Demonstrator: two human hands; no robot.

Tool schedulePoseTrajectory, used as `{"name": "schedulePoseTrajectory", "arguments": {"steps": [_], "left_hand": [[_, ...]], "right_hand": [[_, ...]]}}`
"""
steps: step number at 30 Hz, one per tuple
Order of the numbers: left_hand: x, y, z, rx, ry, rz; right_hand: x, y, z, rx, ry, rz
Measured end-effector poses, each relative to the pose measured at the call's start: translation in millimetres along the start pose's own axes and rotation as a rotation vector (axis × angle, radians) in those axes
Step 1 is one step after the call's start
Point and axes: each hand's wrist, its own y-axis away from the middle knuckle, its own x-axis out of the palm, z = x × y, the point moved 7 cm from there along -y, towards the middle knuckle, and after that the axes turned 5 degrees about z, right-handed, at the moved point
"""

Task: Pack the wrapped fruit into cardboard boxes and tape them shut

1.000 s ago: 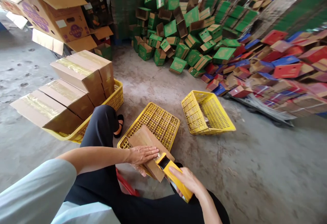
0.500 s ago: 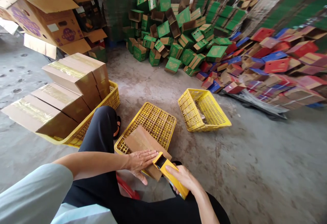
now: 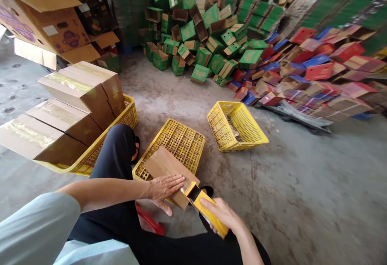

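Note:
A brown cardboard carton [image 3: 169, 163] lies at an angle on an upturned yellow plastic crate [image 3: 186, 138], its near end jutting past the crate's edge. Flat on the carton's top, fingers stretched out, rests my left hand [image 3: 165, 188]. My right hand [image 3: 222, 212] is closed around a long yellow hand-held tool [image 3: 210, 212] with a dark recess near its front. The tool's front end is at the carton's near right edge, close to my left fingertips; I cannot tell whether it touches. Part of the tool's lower side is hidden by my fingers.
To the left, a yellow crate [image 3: 130, 114] holds several taped brown cartons [image 3: 65, 114]. Another yellow crate [image 3: 220, 136] stands tilted at right. Green boxes [image 3: 199, 73] and red and blue boxes [image 3: 319, 71] are heaped behind. A red object [image 3: 150, 220] shows between my legs.
The yellow tool in my right hand has drawn back slightly to the right, away from my left fingertips. My left hand stays flat on the carton. The whole view has shifted a little.

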Motion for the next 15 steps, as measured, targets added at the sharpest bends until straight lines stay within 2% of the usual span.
{"name": "schedulePoseTrajectory", "arguments": {"steps": [9, 15], "left_hand": [[-9.8, -20.7, -25.5, 0.033, -0.036, 0.015], [-16.1, -18.7, -25.1, 0.022, -0.01, 0.03]], "right_hand": [[0.0, -1.5, 1.5, 0.009, 0.019, -0.018], [2.3, -7.1, -6.4, -0.002, -0.023, -0.001]]}}
